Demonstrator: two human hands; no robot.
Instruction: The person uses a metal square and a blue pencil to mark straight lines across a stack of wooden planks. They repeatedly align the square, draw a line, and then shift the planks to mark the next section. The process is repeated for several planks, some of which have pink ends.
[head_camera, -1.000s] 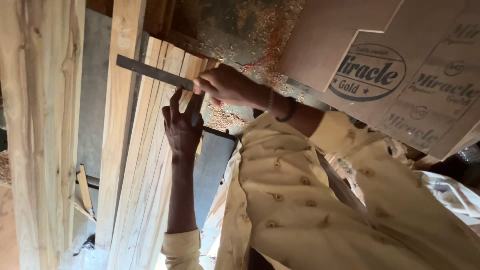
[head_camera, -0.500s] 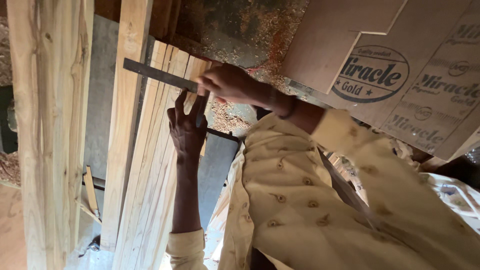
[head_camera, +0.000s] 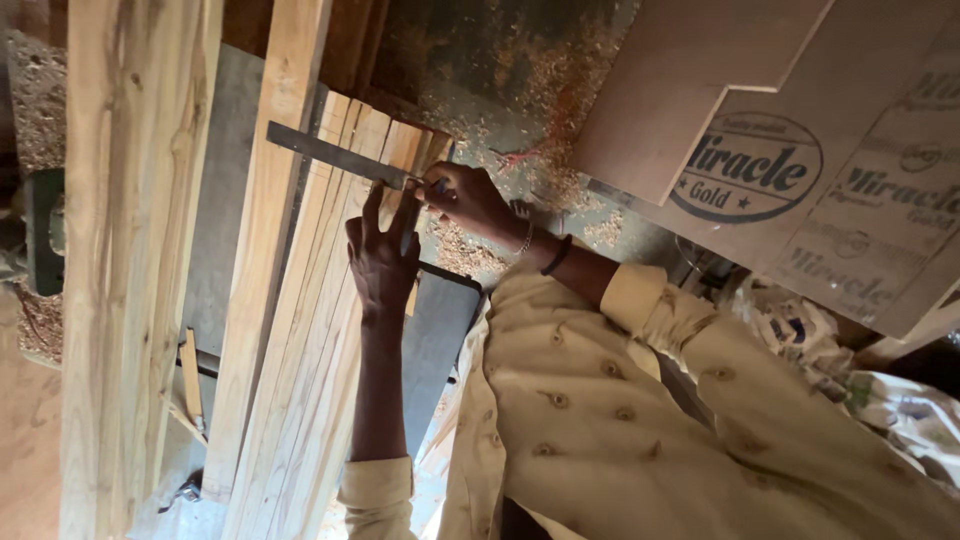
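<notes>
- Nearest to me was my cream patterned shirt (head_camera: 600, 420), both sleeves reaching away toward the work.
- My left hand (head_camera: 382, 262) lay flat, fingers spread wide, on a bundle of pale wooden strips (head_camera: 320, 330) set side by side; it gripped nothing, only pressed down.
- Just beyond its fingertips, my right hand (head_camera: 470, 198) was pinched narrow around something small, likely a pencil, too small to tell, at the end of a metal ruler (head_camera: 335, 155).
- The ruler lay across the strips near their far ends.
- I judged this a marking step; the next move called for a steady ruler and one line across every strip.
- Farther off were sawdust (head_camera: 540, 90) and printed plywood sheets (head_camera: 800, 150).
</notes>
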